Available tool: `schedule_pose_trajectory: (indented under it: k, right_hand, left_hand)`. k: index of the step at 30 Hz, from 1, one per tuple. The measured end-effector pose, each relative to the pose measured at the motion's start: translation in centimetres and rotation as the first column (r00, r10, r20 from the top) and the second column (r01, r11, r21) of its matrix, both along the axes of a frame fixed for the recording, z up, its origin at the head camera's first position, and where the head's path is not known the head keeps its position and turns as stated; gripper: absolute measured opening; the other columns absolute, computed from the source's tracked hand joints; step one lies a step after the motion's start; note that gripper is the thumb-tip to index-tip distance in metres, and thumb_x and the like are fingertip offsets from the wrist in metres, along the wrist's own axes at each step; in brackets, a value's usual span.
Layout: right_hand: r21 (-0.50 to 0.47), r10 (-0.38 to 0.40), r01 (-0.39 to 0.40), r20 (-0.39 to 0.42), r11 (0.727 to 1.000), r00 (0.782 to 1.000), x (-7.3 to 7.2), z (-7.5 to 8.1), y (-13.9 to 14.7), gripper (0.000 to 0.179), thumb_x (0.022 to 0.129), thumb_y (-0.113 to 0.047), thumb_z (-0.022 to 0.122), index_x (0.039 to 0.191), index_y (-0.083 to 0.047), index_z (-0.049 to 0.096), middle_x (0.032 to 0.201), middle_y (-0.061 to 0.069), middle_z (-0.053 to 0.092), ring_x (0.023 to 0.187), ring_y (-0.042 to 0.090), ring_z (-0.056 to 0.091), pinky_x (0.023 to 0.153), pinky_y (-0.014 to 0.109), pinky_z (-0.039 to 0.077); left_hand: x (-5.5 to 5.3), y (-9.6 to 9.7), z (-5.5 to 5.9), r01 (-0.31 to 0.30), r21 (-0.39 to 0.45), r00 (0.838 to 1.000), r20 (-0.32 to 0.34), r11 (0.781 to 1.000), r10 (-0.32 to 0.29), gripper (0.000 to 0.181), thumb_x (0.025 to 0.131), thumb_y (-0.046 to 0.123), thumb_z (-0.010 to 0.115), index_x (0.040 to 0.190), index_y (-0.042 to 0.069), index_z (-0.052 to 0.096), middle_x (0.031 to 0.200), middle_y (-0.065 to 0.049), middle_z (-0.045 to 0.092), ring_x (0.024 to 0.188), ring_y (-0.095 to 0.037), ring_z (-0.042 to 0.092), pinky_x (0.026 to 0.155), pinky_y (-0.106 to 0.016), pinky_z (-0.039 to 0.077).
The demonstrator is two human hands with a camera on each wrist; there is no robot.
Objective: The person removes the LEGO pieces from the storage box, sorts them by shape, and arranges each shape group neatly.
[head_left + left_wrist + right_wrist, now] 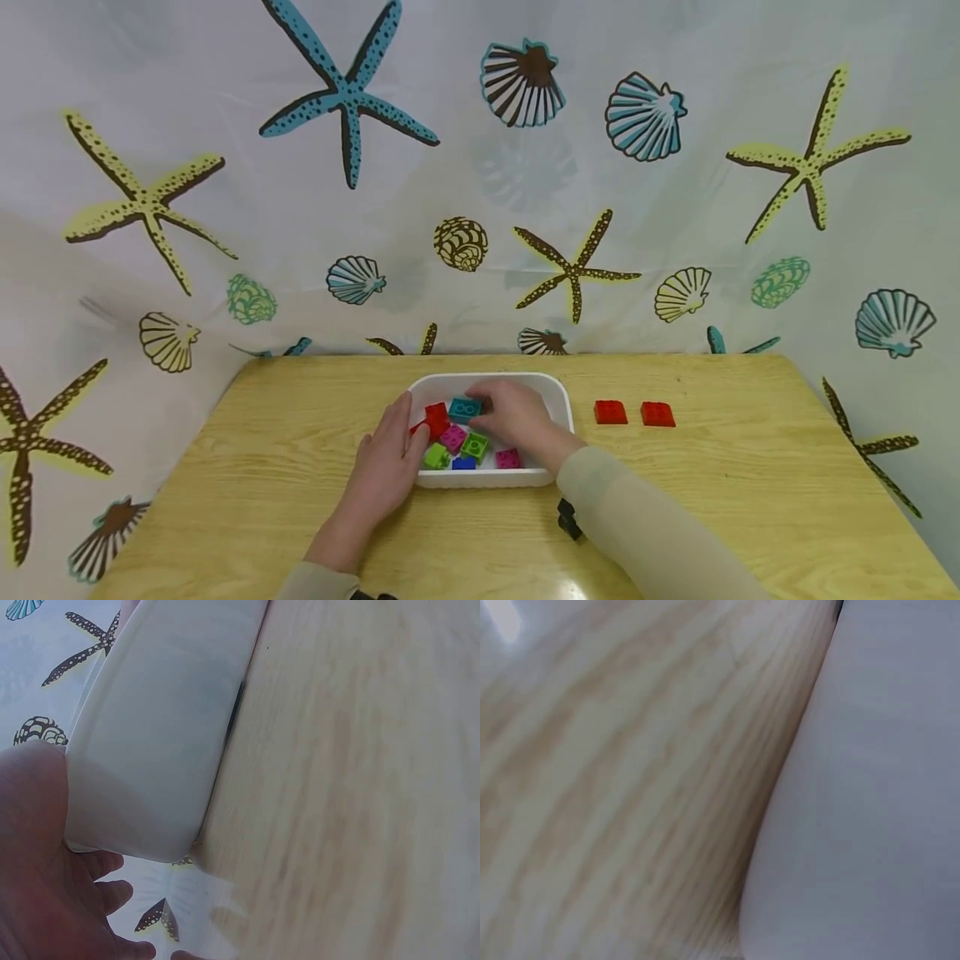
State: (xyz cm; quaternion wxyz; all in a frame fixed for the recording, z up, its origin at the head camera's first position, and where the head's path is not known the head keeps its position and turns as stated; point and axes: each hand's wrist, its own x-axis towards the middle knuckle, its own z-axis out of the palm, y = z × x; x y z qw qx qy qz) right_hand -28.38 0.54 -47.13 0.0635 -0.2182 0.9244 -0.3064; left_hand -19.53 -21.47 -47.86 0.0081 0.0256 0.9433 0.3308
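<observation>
A white tray [487, 478] holds several toy building bricks. My left hand [386, 467] grips its left end, thumb over the rim and fingers along the outside; the left wrist view shows the tray wall [165, 727] beside that hand. Inside the tray, my right hand [517, 414] pinches a teal brick [464, 409] between thumb and fingers. Around it lie a red brick [437, 419], a pink brick [453, 437], a lime green brick [474, 447] and a blue brick [463, 463]. Another pink brick [507, 458] sits apart, by the front wall. The right wrist view shows no hand.
Two red bricks, the nearer-to-tray one [611, 412] and the farther one [657, 414], stand apart on the wooden table [750, 467] right of the tray. A curtain [420, 183] printed with starfish and shells hangs behind the table and along both sides.
</observation>
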Motion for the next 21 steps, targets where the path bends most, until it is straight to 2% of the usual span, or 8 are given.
schedule_pose_trajectory:
  k: [13,21]
  right_hand:
    - [-0.026,-0.003,0.003,0.019,1.0,1.0,0.41,0.28,0.23,0.041,0.101,-0.021,0.084,0.14,-0.014,0.076,0.132,0.001,0.076,0.115,0.019,0.069,0.111,0.042,0.055]
    - [-0.097,0.002,0.001,0.028,0.995,1.0,0.66,0.79,0.53,0.039,0.102,-0.016,0.082,0.14,-0.012,0.075,0.131,0.004,0.075,0.113,0.02,0.069,0.107,0.043,0.057]
  left_hand:
    - [0.26,0.16,-0.02,-0.003,-0.002,1.0,0.003,1.0,0.003,0.077,0.119,0.041,0.045,0.178,0.008,0.009,0.184,-0.018,0.015,0.169,-0.041,0.01,0.13,-0.074,0.002]
    - [-0.01,-0.03,-0.06,0.0,-0.006,1.0,-0.002,1.0,0.0,0.076,0.119,0.041,0.044,0.178,0.008,0.01,0.184,-0.017,0.015,0.169,-0.041,0.01,0.13,-0.074,0.003]
